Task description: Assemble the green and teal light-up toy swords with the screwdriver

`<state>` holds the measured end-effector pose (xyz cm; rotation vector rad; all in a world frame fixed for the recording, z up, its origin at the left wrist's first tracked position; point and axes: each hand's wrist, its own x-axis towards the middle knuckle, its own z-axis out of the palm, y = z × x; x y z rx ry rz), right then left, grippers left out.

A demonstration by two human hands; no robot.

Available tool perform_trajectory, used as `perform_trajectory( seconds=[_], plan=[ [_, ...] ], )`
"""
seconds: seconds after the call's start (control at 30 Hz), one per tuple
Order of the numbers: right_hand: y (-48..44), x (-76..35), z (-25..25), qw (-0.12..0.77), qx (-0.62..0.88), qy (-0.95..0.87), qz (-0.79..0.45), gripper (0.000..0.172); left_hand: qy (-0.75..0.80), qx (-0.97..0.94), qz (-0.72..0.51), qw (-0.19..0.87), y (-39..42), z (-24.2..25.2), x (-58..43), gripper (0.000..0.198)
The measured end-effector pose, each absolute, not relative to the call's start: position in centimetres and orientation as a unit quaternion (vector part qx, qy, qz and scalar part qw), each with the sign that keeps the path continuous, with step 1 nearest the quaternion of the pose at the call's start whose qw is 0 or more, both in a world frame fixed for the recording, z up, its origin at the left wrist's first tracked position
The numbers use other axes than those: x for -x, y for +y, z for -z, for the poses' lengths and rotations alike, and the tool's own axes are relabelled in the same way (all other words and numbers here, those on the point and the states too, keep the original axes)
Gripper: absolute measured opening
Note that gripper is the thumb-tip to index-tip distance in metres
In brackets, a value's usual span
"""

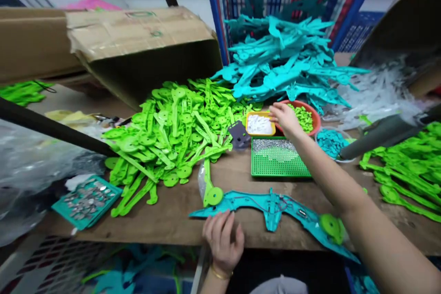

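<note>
A teal plastic bow-shaped part (248, 197) lies on the workbench in front of me, with a raised middle piece and thin wire along it. Green round-ended pieces sit at its two ends: a long green arm (208, 183) on the left and a green disc (331, 227) on the right. My left hand (223, 241) is beside the bow's left part at the bench edge, fingers loosely bent and thumb apart, holding nothing visible. Over the border of the yellow tray of small white parts (260, 125) and the red bowl (317, 121) of small green pieces is my right hand (284, 117), fingers outstretched.
A green perforated tray (280, 169) holds small metal screws. Heaps of green parts (172, 133) and teal parts (285, 64) stand behind. A teal tray (81, 225) with metal discs is at left. A dark pole (382, 135) crosses the right side; cardboard boxes (144, 32) stand behind.
</note>
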<state>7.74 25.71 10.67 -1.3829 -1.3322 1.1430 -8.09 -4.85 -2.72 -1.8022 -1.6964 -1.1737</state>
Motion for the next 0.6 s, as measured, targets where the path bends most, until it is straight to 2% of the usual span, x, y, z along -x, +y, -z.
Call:
perform_trajectory(
  seconds=[0.13, 0.27, 0.4, 0.47, 0.53, 0.6],
  plan=[
    [34.8, -3.7, -11.9, 0.46, 0.602, -0.45, -0.472, 0.03, -0.596, 0.643, 0.434, 0.209, -5.2, 3.3, 8.3, 0.032],
    [37.7, -3.1, -13.2, 0.489, 0.601, -0.42, -0.473, 0.032, -0.592, 0.625, 0.487, 0.15, -5.5, 2.7, 9.1, 0.035],
    [37.5, -4.4, -16.1, 0.547, 0.564, -0.428, -0.446, 0.023, -0.617, 0.592, 0.504, 0.124, -3.6, -1.6, 12.1, 0.037],
    [35.6, -5.0, -17.9, 0.578, 0.504, -0.472, -0.434, 0.019, -0.621, 0.6, 0.478, 0.161, -1.1, -5.0, 14.0, 0.037],
    [32.3, -5.2, -19.7, 0.578, 0.426, -0.537, -0.443, 0.021, -0.62, 0.605, 0.459, 0.196, 2.0, -8.7, 15.4, 0.05],
    [28.2, -5.1, -21.3, 0.533, 0.371, -0.594, -0.476, 0.024, -0.605, 0.641, 0.425, 0.206, 5.1, -11.9, 15.7, 0.073]
  ],
)
